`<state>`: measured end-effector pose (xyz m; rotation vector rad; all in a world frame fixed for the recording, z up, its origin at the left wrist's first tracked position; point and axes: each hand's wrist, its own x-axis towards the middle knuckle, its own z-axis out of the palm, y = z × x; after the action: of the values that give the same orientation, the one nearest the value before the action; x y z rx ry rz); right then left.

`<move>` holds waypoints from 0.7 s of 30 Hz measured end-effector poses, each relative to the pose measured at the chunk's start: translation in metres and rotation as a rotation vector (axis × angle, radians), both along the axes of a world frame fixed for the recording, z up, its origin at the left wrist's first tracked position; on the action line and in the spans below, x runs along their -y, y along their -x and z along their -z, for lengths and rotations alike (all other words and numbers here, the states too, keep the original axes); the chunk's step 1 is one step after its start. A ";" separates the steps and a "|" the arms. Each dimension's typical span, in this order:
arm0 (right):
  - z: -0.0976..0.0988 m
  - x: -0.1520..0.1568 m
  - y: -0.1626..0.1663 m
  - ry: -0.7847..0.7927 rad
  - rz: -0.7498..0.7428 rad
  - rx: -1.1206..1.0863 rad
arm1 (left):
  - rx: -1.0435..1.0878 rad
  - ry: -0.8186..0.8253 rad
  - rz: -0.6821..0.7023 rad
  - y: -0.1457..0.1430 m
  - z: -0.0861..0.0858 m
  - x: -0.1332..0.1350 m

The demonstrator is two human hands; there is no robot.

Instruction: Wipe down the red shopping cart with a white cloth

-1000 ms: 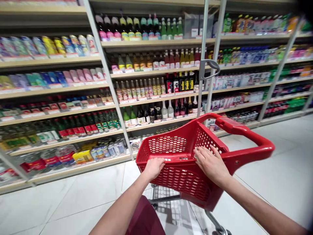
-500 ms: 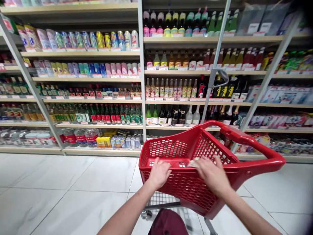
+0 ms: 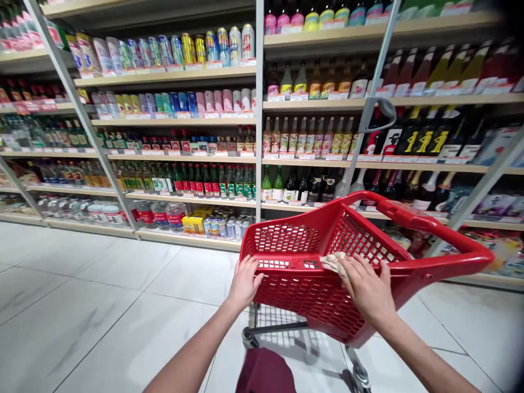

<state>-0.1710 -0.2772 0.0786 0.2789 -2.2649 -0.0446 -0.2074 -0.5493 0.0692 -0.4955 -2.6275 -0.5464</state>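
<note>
A red plastic shopping cart point(image 3: 303, 297) with perforated walls stands sideways in front of me, its handle at the right. My left hand point(image 3: 245, 281) is at the cart's near left corner, fingers curled over the rim. Under my right hand point(image 3: 368, 286) is a crumpled off-white cloth point(image 3: 334, 263), held against the near rim toward the handle end. Part of the cloth is hidden by the palm and fingers. Through the holes and above the rim, the basket shows no goods.
Shelves point(image 3: 180, 158) of bottles and cans run along the far side. A grey metal pole with a looped hook point(image 3: 380, 114) rises behind the cart. White tiles point(image 3: 123, 295) cover the floor. A maroon cap or garment point(image 3: 265, 374) shows at the bottom edge.
My left hand has slid left along the rim to the corner. My right hand stays on the near rim, with more of the cloth showing. The view has tilted down and shifted.
</note>
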 end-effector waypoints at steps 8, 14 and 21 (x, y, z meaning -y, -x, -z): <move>-0.004 0.086 0.006 0.032 -0.221 0.201 | 0.121 -0.085 0.079 -0.005 0.009 0.024; 0.004 0.079 -0.001 0.044 -0.193 0.173 | 0.113 -0.203 0.026 -0.011 0.020 0.029; 0.018 0.101 0.001 -0.075 -0.367 0.205 | 0.131 -0.207 0.015 -0.016 0.020 0.025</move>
<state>-0.1723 -0.3778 0.0605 0.7649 -2.3798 0.0959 -0.1918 -0.5740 0.0494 -0.4270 -2.6510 -0.8727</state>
